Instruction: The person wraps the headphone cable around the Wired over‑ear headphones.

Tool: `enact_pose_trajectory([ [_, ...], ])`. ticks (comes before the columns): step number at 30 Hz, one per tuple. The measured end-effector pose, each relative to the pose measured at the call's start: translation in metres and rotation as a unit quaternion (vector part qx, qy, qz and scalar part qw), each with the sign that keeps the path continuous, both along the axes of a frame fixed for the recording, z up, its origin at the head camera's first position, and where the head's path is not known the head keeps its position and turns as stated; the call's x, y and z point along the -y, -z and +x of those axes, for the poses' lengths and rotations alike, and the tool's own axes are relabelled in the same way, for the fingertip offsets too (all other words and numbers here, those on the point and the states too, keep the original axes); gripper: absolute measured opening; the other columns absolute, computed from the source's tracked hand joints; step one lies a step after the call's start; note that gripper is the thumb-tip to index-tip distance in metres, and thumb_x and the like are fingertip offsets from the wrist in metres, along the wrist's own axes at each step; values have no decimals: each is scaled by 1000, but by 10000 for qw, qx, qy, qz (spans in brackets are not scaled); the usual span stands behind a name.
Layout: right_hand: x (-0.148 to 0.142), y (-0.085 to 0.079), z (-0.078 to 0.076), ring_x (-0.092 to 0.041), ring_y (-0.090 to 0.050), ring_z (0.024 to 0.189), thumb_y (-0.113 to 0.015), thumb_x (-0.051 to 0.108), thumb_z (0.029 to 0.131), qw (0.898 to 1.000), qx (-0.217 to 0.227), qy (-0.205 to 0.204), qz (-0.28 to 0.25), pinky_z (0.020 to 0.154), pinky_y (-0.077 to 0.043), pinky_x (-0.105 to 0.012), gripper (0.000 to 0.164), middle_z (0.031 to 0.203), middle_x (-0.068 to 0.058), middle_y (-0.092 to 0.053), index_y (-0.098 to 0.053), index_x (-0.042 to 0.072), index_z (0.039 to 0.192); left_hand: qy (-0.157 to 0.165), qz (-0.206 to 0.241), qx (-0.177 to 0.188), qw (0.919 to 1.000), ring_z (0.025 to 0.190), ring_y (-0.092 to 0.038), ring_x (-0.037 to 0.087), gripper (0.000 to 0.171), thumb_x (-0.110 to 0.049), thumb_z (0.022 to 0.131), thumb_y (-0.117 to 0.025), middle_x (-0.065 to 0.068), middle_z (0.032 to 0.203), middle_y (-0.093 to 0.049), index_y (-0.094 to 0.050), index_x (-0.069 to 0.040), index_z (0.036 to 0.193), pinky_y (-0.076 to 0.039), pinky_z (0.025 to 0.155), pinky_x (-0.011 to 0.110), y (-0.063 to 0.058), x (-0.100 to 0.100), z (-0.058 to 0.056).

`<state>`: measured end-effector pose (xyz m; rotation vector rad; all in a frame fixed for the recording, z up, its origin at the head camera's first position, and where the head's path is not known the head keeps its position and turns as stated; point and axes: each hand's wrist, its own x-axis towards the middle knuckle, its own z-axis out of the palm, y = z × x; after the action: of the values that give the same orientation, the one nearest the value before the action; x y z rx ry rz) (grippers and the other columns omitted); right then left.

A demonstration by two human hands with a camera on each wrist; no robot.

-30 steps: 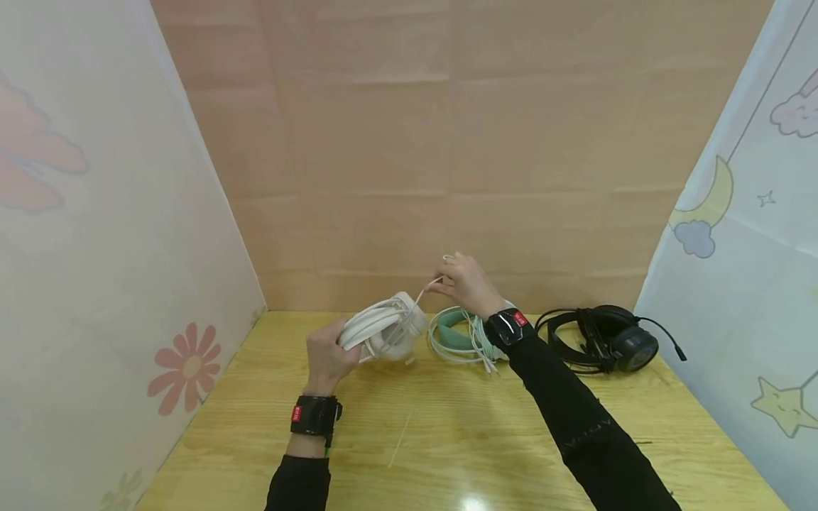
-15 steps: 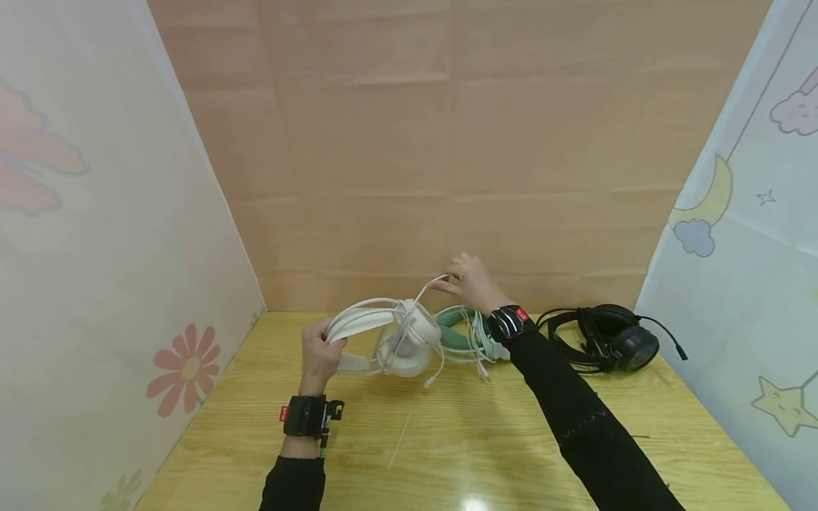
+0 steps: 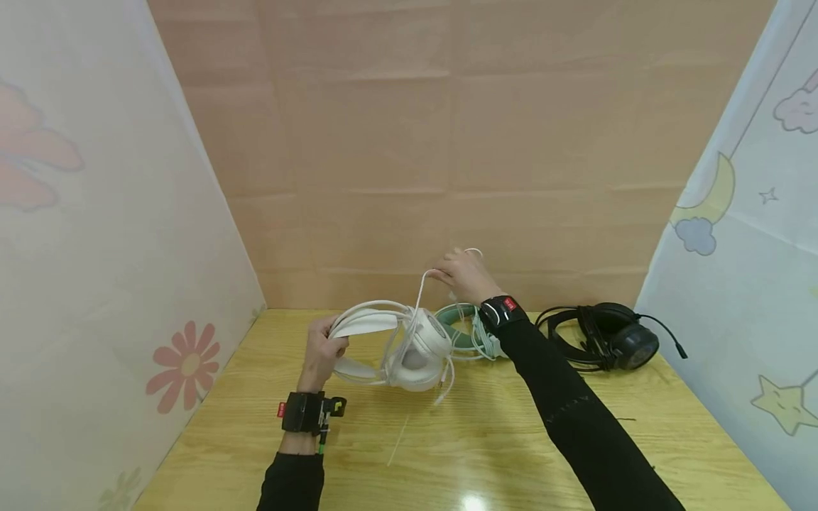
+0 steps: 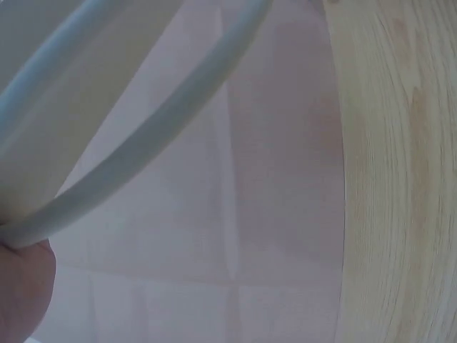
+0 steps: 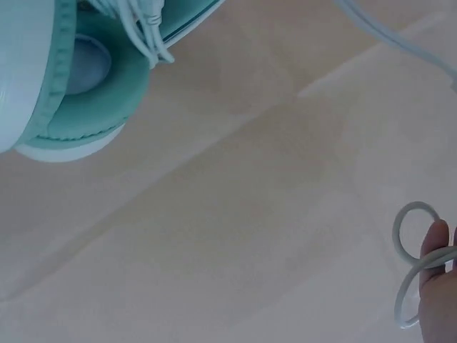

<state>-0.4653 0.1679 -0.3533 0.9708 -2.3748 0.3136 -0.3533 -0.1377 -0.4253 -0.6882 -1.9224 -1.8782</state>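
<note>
White headphones (image 3: 418,355) are held above the table by my left hand (image 3: 322,348), which grips the headband at its left end. White cable is wound along the headband and round the ear cups. My right hand (image 3: 463,275) pinches a length of the white cable (image 3: 420,287), drawn up from the ear cups. Small loops of cable (image 5: 405,243) curl around the right fingers in the right wrist view. In the left wrist view, white strands (image 4: 164,128) run past the left hand (image 4: 25,293). Loose cable ends (image 3: 445,390) dangle below the ear cups.
Green-and-white headphones (image 3: 461,326) with a bundled cable lie behind, partly hidden by the right arm. Black headphones (image 3: 613,337) with a microphone boom rest at the right. A thin pale strip (image 3: 398,440) lies on the wooden table (image 3: 224,433). Papered walls stand on three sides.
The white headphones have turned and shifted slightly right, their ear cups lower and more in view. My left hand moved a little left. My right hand has drawn the cable upward.
</note>
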Motion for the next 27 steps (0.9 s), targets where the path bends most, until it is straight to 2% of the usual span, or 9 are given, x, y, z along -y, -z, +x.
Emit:
enact_pose_trajectory([
  [5,0,9,-3,-23,-48,73,-60,29,94,9976,-616,-222,238,64,-40,-36,20,73,-1,-57,-70,13,88,933,765,19,9927,38,-13,18,33,13,69,-38,7,47,-26,-64,-7,76,-13,35,35,1,1,-3],
  [9,-2,16,-5,-22,-48,74,-48,34,101,9969,-661,-392,189,65,-40,-34,30,79,-1,-60,-68,12,95,1788,1341,104,9746,35,-11,17,41,12,73,-35,7,46,-26,-70,-8,81,-11,32,34,2,-2,-8],
  [11,-4,18,-5,-22,-48,75,-44,34,103,9977,-523,-412,137,66,-40,-33,32,83,-2,-62,-67,12,99,2383,1830,139,9537,35,-11,15,46,15,73,-29,7,49,-25,-70,-5,83,-10,32,31,3,-3,-11],
  [14,-7,22,-4,-22,-47,77,-47,27,103,9989,-200,-410,77,67,-40,-34,25,88,-4,-66,-66,10,106,3310,2527,192,9090,38,-11,14,57,17,72,-17,6,53,-21,-68,0,89,-9,33,28,5,-4,-13],
  [16,-10,23,-3,-23,-48,80,-51,22,101,9992,7,-391,73,69,-41,-34,21,93,-5,-68,-65,10,111,3865,2811,335,8778,39,-12,13,60,17,71,-11,5,55,-19,-65,0,91,-9,35,26,7,-4,-14],
  [18,-12,25,-4,-23,-49,82,-52,19,101,9991,167,-391,65,71,-41,-35,21,97,-7,-70,-65,10,114,4212,2930,569,8565,41,-12,13,56,15,71,-8,3,56,-19,-59,-1,85,-9,36,25,8,-3,-15],
  [20,-13,25,-5,-24,-50,84,-51,19,101,9988,238,-416,60,73,-42,-35,22,101,-7,-71,-64,11,116,4486,3002,865,8373,42,-12,13,48,13,71,-6,2,57,-18,-50,-5,79,-10,38,24,11,-2,-15],
  [23,-10,24,-5,-24,-53,90,-49,20,102,9983,285,-500,19,77,-44,-36,24,106,-7,-72,-63,11,119,4749,3084,1270,8144,43,-11,12,35,11,70,-6,0,57,-17,-34,-9,72,-10,39,23,14,-1,-13],
  [27,3,19,-1,-25,-56,95,-51,17,101,9969,367,-691,-69,80,-46,-37,24,111,-6,-72,-63,11,121,5005,2995,1588,7966,44,-12,11,27,9,70,-9,-1,57,-17,-27,-11,69,-11,40,21,16,-2,-11],
])
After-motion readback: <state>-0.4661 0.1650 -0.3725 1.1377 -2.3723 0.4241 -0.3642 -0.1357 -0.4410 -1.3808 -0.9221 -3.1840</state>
